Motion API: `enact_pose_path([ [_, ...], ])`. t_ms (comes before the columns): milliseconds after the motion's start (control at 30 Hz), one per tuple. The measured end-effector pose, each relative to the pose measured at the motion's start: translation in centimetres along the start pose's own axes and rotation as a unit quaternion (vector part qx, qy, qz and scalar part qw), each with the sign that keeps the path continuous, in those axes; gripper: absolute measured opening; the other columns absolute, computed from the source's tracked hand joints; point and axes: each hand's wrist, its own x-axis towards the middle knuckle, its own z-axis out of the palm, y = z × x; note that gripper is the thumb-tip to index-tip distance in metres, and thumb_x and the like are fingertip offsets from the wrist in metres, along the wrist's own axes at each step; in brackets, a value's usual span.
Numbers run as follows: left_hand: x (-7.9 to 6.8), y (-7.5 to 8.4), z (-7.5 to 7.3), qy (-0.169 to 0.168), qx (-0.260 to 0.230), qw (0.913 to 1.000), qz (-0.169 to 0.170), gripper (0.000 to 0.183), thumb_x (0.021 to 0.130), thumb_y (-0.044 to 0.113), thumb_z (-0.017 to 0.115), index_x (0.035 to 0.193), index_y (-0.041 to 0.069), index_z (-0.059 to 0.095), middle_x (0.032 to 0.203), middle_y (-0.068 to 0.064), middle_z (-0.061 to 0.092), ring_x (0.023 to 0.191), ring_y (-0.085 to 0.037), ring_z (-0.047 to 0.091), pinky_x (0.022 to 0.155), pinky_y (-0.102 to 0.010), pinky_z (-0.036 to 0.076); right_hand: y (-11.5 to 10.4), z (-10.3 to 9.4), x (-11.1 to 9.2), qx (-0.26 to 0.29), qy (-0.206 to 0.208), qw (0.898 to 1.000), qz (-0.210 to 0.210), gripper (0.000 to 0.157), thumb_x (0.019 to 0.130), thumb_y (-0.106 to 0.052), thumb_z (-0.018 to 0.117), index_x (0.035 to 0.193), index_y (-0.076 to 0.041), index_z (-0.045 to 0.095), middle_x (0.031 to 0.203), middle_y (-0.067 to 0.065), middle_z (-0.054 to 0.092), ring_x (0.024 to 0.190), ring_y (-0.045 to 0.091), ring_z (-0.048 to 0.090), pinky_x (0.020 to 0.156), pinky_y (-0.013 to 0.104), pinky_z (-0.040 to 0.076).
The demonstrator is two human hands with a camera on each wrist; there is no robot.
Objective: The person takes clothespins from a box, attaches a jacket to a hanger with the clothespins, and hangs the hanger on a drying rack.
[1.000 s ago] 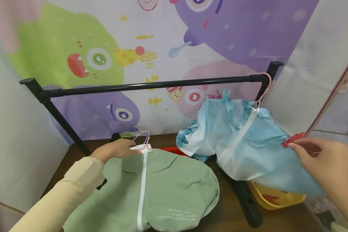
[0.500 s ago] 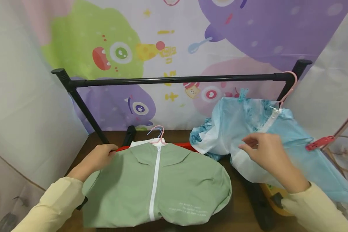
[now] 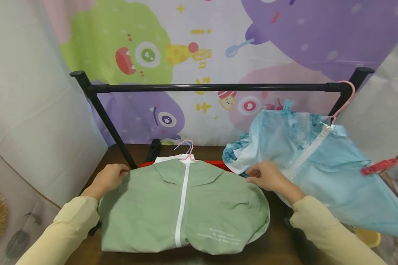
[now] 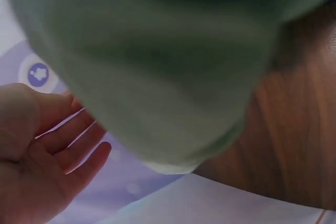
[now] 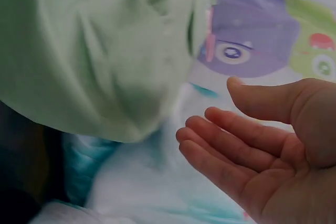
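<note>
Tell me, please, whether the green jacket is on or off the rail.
Off: the green jacket is below the rail, and the pink hook at its collar stands apart from it.

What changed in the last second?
Right hand let go of the red clip and moved left to the right end of the green jacket. Left hand moved left from the jacket's top middle to its left end. Unchanged: the blue jacket hangs on the black rack, clip attached.

Grn jacket [image 3: 197, 208] w/ wht zip [image 3: 182, 204], blk rack [image 3: 215, 87].
</note>
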Motion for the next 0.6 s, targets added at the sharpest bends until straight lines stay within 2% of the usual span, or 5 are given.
enact_pose_path([
  [133,0.6,-0.8,0.6,0.004,-0.011,0.9999,0.001,0.022,0.095,0.006,0.054,0.111,-0.002,0.067,0.108,-0.024,0.068,0.099,-0.042,0.063,0.081,-0.051,0.054,0.8,1.3,1.0,0.008,-0.01,1.0,-0.016,0.02,0.087,-0.011,0.068,0.101,0.002,0.073,0.094,0.016,0.074,0.083,0.028,0.07,0.07,0.034,0.058],
  [333,0.9,-1.7,1.1,0.013,-0.023,0.9995,0.018,0.017,0.092,0.002,0.059,0.105,-0.002,0.069,0.1,-0.022,0.07,0.089,-0.036,0.066,0.075,-0.046,0.055,1.6,2.7,2.0,0.032,-0.017,0.999,0.006,0.017,0.087,-0.011,0.069,0.099,0.0,0.074,0.093,0.015,0.075,0.081,0.025,0.069,0.068,0.032,0.057],
  [600,1.9,-2.2,0.6,-0.012,-0.012,0.9972,0.073,0.014,0.089,-0.001,0.06,0.098,-0.002,0.071,0.09,-0.017,0.071,0.079,-0.026,0.066,0.071,-0.042,0.056,2.4,3.1,3.0,0.036,-0.023,0.999,0.02,0.017,0.086,-0.012,0.069,0.097,-0.001,0.075,0.092,0.014,0.075,0.079,0.023,0.068,0.066,0.029,0.054],
])
